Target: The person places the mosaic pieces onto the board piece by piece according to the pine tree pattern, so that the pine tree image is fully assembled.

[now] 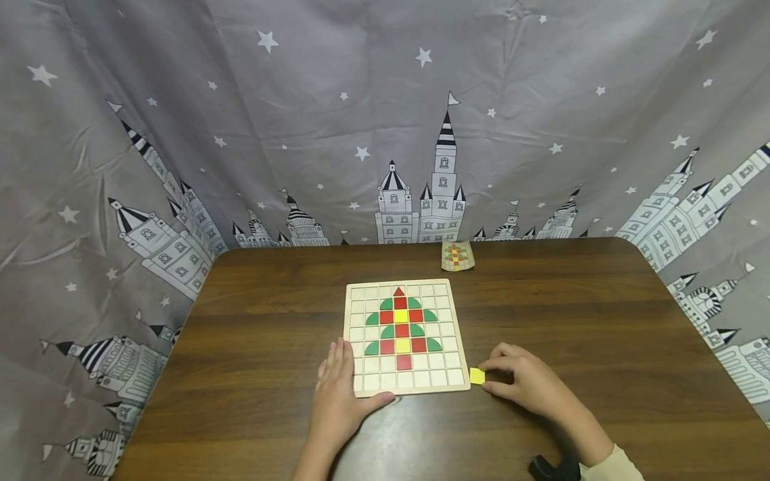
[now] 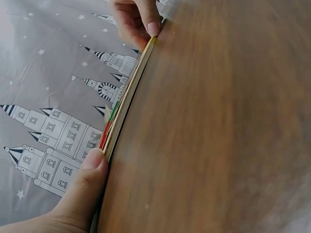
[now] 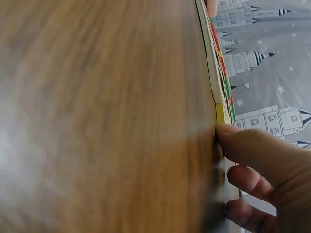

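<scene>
A pale wooden grid board (image 1: 371, 381) lies flat on the table with a tree-like pattern of red, green and yellow pieces set in it. My left hand (image 1: 339, 394) rests at its near left corner, straight fingers along the left side and the thumb (image 2: 90, 167) against the near edge. Just off the near right corner, my right hand (image 1: 529, 381) pinches a yellow square tile (image 1: 477, 376) between thumb and fingers. From the right wrist the tile (image 3: 220, 114) shows edge-on, in line with the board's side; whether they touch I cannot tell.
A small pattern card (image 1: 458, 256) with a similar coloured tree lies at the far edge of the brown wooden table (image 1: 271, 321). Behind it hangs a grey curtain (image 1: 313, 100) printed with castles and stars. A black strap (image 1: 553, 467) shows by the right sleeve.
</scene>
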Demonstrator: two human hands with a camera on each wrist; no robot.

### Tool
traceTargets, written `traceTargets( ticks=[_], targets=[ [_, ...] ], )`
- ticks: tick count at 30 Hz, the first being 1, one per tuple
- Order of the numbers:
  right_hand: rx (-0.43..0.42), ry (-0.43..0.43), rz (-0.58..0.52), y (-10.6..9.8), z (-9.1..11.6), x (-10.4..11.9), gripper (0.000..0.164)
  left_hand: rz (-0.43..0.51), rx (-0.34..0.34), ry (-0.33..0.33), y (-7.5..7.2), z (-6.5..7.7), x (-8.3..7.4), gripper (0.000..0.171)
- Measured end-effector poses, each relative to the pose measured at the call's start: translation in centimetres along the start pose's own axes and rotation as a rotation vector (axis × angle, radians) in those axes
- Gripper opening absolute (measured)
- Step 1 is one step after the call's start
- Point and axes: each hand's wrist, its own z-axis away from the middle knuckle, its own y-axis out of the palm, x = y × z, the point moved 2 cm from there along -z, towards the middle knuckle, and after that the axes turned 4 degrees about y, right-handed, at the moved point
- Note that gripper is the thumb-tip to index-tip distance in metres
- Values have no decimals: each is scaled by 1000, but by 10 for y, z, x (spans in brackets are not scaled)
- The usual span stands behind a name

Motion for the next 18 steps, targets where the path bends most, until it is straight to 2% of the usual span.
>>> traceTargets(
  ticks=[4,10,15,18],
  targets=[
    [-13,6,-21,3,-2,1,23,-3,0,4,-1,1,0,130],
    [-18,37,-126,8,-5,3,22,-12,-5,4,-2,1,-1,130],
    [-41,28,-202,9,-6,3,19,-21,-3,1,-1,1,-1,130],
    [-54,71,-254,8,-8,2,17,-26,-1,-1,-1,0,0,131]
  ],
)
